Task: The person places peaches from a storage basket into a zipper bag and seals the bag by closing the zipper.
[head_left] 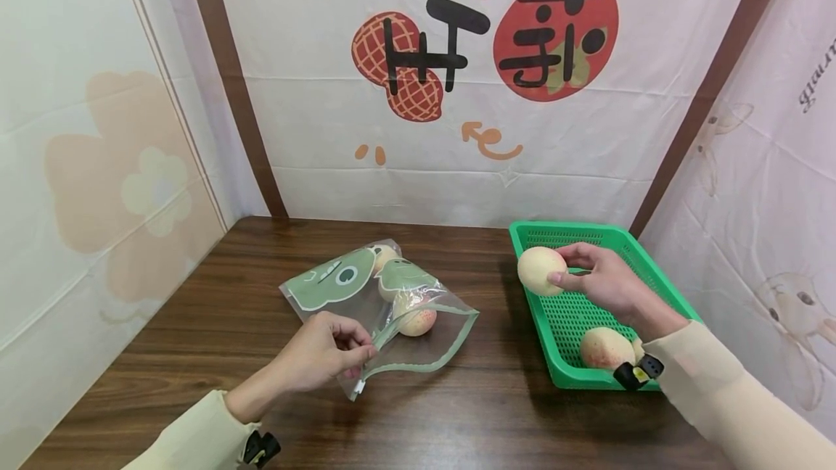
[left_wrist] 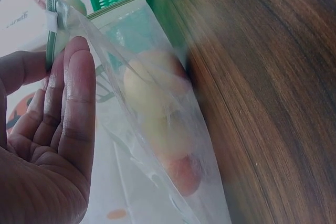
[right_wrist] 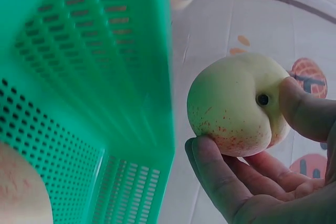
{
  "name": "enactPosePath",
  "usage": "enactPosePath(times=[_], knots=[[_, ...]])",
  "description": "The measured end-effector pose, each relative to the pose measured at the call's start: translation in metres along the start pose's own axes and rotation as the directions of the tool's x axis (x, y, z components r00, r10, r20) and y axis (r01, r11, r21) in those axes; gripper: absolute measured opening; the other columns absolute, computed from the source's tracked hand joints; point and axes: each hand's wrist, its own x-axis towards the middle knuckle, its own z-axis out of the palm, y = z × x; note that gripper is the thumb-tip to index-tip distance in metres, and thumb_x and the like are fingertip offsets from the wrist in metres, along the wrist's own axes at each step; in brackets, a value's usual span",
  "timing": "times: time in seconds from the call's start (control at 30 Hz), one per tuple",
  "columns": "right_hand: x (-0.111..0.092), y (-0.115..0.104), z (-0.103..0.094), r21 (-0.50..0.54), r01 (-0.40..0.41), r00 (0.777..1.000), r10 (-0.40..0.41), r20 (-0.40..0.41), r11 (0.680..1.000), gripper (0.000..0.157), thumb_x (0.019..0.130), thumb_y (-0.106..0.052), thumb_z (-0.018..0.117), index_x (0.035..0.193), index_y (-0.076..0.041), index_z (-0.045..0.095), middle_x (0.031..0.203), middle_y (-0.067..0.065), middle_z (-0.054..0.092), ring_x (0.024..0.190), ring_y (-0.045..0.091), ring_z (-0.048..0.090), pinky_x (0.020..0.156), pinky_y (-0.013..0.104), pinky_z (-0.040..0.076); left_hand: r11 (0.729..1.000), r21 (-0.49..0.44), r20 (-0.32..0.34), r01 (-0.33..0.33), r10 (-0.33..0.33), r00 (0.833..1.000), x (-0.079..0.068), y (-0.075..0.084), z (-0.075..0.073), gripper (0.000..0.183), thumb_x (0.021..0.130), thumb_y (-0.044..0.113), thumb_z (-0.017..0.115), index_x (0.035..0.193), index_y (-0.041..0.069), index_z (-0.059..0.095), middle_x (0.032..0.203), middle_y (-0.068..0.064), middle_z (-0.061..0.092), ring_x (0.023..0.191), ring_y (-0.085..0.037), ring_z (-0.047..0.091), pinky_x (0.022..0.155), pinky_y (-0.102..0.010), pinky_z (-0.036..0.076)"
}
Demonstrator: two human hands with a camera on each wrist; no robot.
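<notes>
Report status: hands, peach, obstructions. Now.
Left hand pinching open bag at its edge. Right hand holding peach near basket. More peaches in bag and basket. No obstruction seen.

Peaches (left_wrist: 152, 85) are blurred inside a zip bag (left_wrist: 210, 192), left-wrist view; a peach (right_wrist: 21, 188) in a green basket (right_wrist: 123, 108) is cropped by the right-wrist view's edge.

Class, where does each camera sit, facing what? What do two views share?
Head: worn there, facing forward and down at green plastic basket and green-printed plastic bag; left hand, right hand, cream sleeves show.
Left wrist: worn there, facing the bag; both hands show.
Right wrist: likewise, facing a round pale peach; right hand shows.
Both wrist views share the basket.
</notes>
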Motion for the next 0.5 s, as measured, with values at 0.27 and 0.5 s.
enactPosePath(times=[0.27,0.5], knots=[[-0.007,-0.006,0.016,0.024,0.038,0.999,-0.039,0.021,0.999,0.053,0.093,-0.028,0.078,0.136,-0.004,0.058,0.133,0.017,0.064,0.121,0.033,0.058,0.095,0.049,0.045,1.000,0.002,-0.005,0.001,-0.001,1.000,0.001,0.001,0.000,0.013,0.091,0.015,0.078,0.082,0.007,0.074,0.066,-0.003,0.067,0.057,-0.014,0.064,0.048,-0.024,0.052],[-0.012,-0.008,0.032,0.043,0.040,0.998,-0.041,0.045,0.998,0.052,0.091,-0.028,0.080,0.134,-0.005,0.060,0.133,0.016,0.064,0.122,0.035,0.059,0.095,0.050,0.047,1.000,-0.006,-0.022,0.011,-0.011,1.000,0.000,0.002,0.001,0.012,0.090,0.015,0.078,0.081,0.009,0.074,0.066,-0.004,0.067,0.056,-0.015,0.064,0.048,-0.026,0.054]])
